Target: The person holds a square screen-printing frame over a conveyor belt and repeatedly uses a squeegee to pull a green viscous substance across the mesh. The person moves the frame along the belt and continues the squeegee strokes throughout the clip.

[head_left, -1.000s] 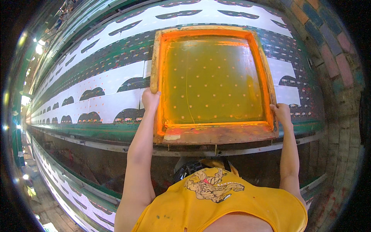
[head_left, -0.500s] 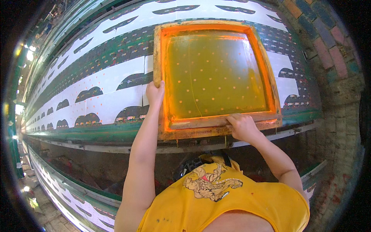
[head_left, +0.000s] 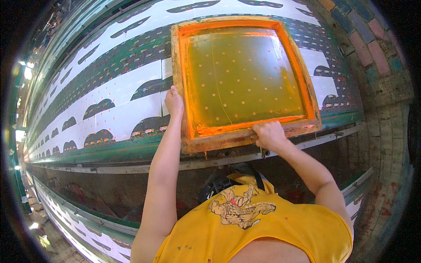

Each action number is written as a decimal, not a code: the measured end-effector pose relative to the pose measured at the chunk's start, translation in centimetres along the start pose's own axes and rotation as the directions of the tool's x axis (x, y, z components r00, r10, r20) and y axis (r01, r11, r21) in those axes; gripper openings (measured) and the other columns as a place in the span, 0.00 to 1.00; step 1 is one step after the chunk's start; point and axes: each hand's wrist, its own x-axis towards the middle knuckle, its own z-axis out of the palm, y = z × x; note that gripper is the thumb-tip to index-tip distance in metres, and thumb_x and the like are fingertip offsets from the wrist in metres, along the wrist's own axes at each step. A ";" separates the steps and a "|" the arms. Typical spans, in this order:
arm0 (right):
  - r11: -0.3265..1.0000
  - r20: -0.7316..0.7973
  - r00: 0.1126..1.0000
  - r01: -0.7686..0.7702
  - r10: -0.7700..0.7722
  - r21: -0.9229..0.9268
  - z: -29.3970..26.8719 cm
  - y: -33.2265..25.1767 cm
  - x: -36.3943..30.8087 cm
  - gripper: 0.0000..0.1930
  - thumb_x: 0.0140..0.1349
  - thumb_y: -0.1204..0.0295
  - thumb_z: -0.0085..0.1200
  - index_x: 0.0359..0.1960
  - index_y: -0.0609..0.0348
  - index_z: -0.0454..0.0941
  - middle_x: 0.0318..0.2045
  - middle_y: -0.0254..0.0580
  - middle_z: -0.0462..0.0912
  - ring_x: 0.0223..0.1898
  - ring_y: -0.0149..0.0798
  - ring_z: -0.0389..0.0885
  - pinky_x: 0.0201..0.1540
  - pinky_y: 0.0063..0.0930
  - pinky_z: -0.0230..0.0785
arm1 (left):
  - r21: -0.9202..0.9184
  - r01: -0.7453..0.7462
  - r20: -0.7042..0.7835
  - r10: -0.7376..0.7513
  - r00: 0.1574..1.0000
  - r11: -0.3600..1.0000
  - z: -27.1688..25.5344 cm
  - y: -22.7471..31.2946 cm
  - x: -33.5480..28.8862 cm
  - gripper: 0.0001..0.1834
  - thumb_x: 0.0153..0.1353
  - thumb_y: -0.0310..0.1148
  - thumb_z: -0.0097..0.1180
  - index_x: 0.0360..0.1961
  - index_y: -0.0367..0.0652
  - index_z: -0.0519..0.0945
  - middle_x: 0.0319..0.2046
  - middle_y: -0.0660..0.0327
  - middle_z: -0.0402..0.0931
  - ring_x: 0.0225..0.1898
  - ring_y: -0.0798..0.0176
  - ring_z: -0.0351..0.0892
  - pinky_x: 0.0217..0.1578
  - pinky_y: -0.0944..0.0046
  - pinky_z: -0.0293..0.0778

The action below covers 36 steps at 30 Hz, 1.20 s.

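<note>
A wooden screen-printing frame [head_left: 245,136], smeared with bright orange ink, lies over the printed panels on the long table. Its olive mesh [head_left: 245,79] carries rows of small pale dots. At the frame's left side, my left hand [head_left: 174,103] is closed around the outer edge, its fingers partly hidden. My right hand [head_left: 269,135] grips the near rail, right of the middle, with the fingers curled over the wood. Left of the frame lie white panels [head_left: 127,113] with dark arched cut-outs, some bearing small orange dots.
A metal rail [head_left: 118,169] runs along the table's near edge. Behind a dark gap, a second table with white panels [head_left: 72,221] stands at the lower left. Brick paving [head_left: 377,57] borders the table's right end. More white panels [head_left: 171,26] lie along the far side.
The view has turned and shifted slightly. My left thumb has come off the frame's rim to its outer side. My right hand has slid a little left along the near rail.
</note>
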 end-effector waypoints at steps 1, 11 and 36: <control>1.000 -0.037 0.999 0.019 -0.019 0.005 0.8 -0.5 -0.5 0.15 0.45 0.63 0.70 0.30 0.56 0.79 0.28 0.44 0.84 0.34 0.47 0.87 0.34 0.44 0.78 | -0.022 0.070 0.017 -0.069 0.997 0.997 -0.2 -0.1 0.3 0.30 0.76 0.48 0.39 0.43 0.29 0.83 0.42 0.38 0.83 0.47 0.40 0.81 0.52 0.49 0.71; 0.999 -0.233 0.972 0.021 -0.029 -0.036 1.9 3.1 9.3 0.19 0.42 0.67 0.71 0.36 0.57 0.80 0.35 0.43 0.84 0.41 0.47 0.86 0.44 0.40 0.80 | -0.619 0.193 0.133 -0.140 0.981 0.761 -0.6 -2.2 0.3 0.38 0.80 0.52 0.28 0.49 0.24 0.82 0.47 0.48 0.83 0.48 0.56 0.81 0.55 0.58 0.72; 0.990 -0.240 0.970 -0.014 -0.020 -0.139 -9.8 21.6 38.1 0.21 0.54 0.51 0.64 0.35 0.59 0.87 0.34 0.53 0.88 0.40 0.54 0.88 0.42 0.49 0.80 | 0.121 -0.080 -0.051 0.087 0.995 0.989 -0.4 1.3 -0.8 0.30 0.77 0.49 0.36 0.45 0.32 0.83 0.38 0.41 0.84 0.42 0.41 0.82 0.43 0.50 0.73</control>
